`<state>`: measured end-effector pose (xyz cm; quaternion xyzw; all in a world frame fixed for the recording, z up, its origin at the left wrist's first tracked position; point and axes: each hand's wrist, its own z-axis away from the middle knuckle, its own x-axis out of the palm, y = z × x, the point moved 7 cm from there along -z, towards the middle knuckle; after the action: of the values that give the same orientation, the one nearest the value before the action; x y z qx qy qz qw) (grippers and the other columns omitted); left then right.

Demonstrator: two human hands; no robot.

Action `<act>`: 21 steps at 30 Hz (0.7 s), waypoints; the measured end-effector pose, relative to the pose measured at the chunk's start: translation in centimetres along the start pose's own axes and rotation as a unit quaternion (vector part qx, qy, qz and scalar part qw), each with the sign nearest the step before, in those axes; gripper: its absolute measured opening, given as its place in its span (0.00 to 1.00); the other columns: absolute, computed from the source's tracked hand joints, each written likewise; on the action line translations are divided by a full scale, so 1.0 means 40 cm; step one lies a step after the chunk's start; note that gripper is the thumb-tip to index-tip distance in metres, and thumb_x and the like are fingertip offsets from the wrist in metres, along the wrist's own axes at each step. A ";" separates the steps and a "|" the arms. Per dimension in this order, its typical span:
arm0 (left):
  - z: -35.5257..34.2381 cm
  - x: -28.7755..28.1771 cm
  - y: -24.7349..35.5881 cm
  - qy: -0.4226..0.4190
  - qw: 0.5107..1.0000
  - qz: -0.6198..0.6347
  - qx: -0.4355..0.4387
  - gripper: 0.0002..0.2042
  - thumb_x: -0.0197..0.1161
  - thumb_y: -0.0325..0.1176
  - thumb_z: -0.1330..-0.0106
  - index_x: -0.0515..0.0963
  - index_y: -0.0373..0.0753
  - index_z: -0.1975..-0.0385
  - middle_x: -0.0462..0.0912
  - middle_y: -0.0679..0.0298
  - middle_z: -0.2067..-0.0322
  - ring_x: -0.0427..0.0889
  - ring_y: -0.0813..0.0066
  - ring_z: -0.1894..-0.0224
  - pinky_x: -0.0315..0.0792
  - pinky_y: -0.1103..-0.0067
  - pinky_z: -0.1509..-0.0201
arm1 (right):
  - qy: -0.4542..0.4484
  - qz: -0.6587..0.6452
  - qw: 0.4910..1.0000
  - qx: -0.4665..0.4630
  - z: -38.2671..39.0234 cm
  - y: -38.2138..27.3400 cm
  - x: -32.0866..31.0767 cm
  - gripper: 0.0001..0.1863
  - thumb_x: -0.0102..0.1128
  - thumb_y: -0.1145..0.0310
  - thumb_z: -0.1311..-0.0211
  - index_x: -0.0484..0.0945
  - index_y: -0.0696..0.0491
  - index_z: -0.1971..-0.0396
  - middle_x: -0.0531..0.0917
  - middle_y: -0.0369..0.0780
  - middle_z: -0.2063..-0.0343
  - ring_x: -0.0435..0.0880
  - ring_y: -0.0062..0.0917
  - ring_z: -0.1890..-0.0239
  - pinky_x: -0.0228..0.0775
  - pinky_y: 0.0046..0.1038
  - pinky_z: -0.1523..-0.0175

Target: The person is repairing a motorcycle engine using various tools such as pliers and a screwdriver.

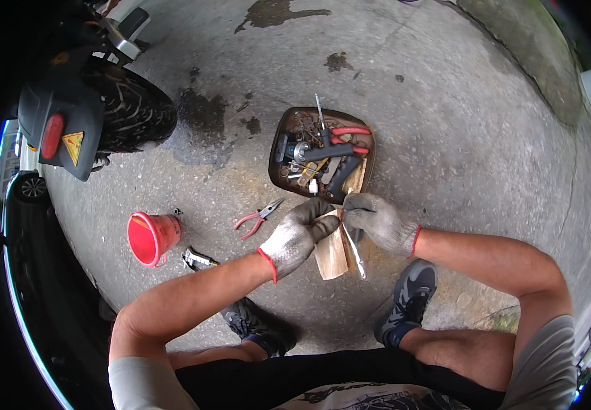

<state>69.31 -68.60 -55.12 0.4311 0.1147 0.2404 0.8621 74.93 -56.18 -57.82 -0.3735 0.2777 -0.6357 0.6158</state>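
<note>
My left hand and my right hand wear grey-palmed knit gloves with red cuffs. They meet in front of the tool tray, fingertips pinched close together. What lies between the fingers is too small to make out. Just below them is a pale flat piece of wood; the left fingers overlap its upper part, and I cannot tell whether they grip it. A long slim silver tool slants beside the wood, its upper part hidden near the right fingers.
Beyond my hands, a brown tray holds red-handled pliers, black-handled tools and rusty bits. Needle-nose pliers, a red bucket and a black-and-silver tool lie leftward. A motorcycle's rear tyre stands at far left.
</note>
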 end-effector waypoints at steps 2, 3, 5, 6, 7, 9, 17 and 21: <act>-0.007 -0.001 -0.009 -0.007 0.998 0.062 -0.005 0.13 0.54 0.34 0.29 0.72 0.35 0.50 0.78 0.65 0.57 0.74 0.79 0.53 0.68 0.79 0.45 | 0.021 -0.056 0.998 -0.006 0.002 -0.007 -0.007 0.08 0.53 0.69 0.39 0.77 0.58 0.68 0.79 0.35 0.74 0.77 0.18 0.71 0.71 0.24 0.62; -0.010 -0.002 -0.009 -0.012 0.998 0.067 0.005 0.13 0.54 0.34 0.29 0.72 0.35 0.50 0.78 0.65 0.57 0.74 0.79 0.53 0.68 0.79 0.45 | 0.004 -0.063 0.998 -0.013 0.004 -0.013 0.000 0.08 0.53 0.69 0.39 0.77 0.58 0.68 0.79 0.35 0.74 0.77 0.18 0.71 0.71 0.24 0.62; -0.015 -0.013 -0.026 0.024 0.986 0.161 -0.023 0.12 0.54 0.34 0.28 0.72 0.36 0.50 0.78 0.66 0.56 0.74 0.80 0.53 0.67 0.79 0.46 | 0.067 -0.198 0.977 0.034 0.008 0.002 -0.017 0.08 0.53 0.69 0.40 0.77 0.58 0.68 0.79 0.36 0.74 0.78 0.18 0.71 0.72 0.23 0.62; -0.017 -0.020 -0.023 0.026 0.986 0.165 -0.014 0.12 0.54 0.34 0.28 0.72 0.36 0.50 0.78 0.66 0.56 0.74 0.80 0.53 0.67 0.79 0.46 | 0.060 -0.199 0.978 0.015 0.002 -0.009 -0.019 0.08 0.53 0.69 0.39 0.77 0.58 0.67 0.79 0.36 0.74 0.78 0.19 0.71 0.72 0.23 0.62; -0.018 -0.030 -0.022 0.031 0.988 0.151 -0.016 0.13 0.54 0.34 0.29 0.72 0.35 0.50 0.78 0.66 0.56 0.74 0.80 0.53 0.67 0.79 0.45 | 0.060 -0.198 0.978 0.015 -0.001 -0.013 -0.021 0.08 0.53 0.69 0.39 0.77 0.58 0.67 0.79 0.36 0.74 0.78 0.19 0.71 0.72 0.23 0.62; -0.022 -0.042 -0.015 0.036 0.990 0.138 -0.017 0.13 0.54 0.35 0.29 0.72 0.35 0.50 0.78 0.66 0.56 0.74 0.80 0.53 0.67 0.79 0.45 | 0.049 -0.149 0.988 0.010 -0.010 -0.022 -0.024 0.09 0.53 0.68 0.38 0.76 0.59 0.66 0.80 0.38 0.74 0.80 0.19 0.69 0.72 0.24 0.61; -0.023 -0.056 0.008 0.111 0.994 0.005 0.003 0.14 0.58 0.27 0.34 0.71 0.32 0.50 0.79 0.61 0.57 0.76 0.76 0.53 0.69 0.79 0.47 | 0.072 0.066 0.994 0.039 -0.025 -0.023 -0.035 0.15 0.54 0.62 0.37 0.77 0.59 0.60 0.82 0.44 0.68 0.81 0.25 0.64 0.72 0.30 0.56; -0.028 -0.057 -0.002 0.103 0.994 -0.019 0.005 0.14 0.59 0.26 0.36 0.71 0.32 0.51 0.80 0.61 0.59 0.76 0.77 0.56 0.70 0.79 0.50 | 0.090 0.070 0.993 0.033 -0.033 -0.009 -0.034 0.16 0.54 0.61 0.37 0.78 0.59 0.58 0.82 0.44 0.69 0.80 0.25 0.65 0.71 0.29 0.57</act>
<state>66.93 -69.03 -55.87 0.4061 0.2123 0.2668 0.8479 73.60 -54.95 -58.44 -0.2742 0.3360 -0.6311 0.6432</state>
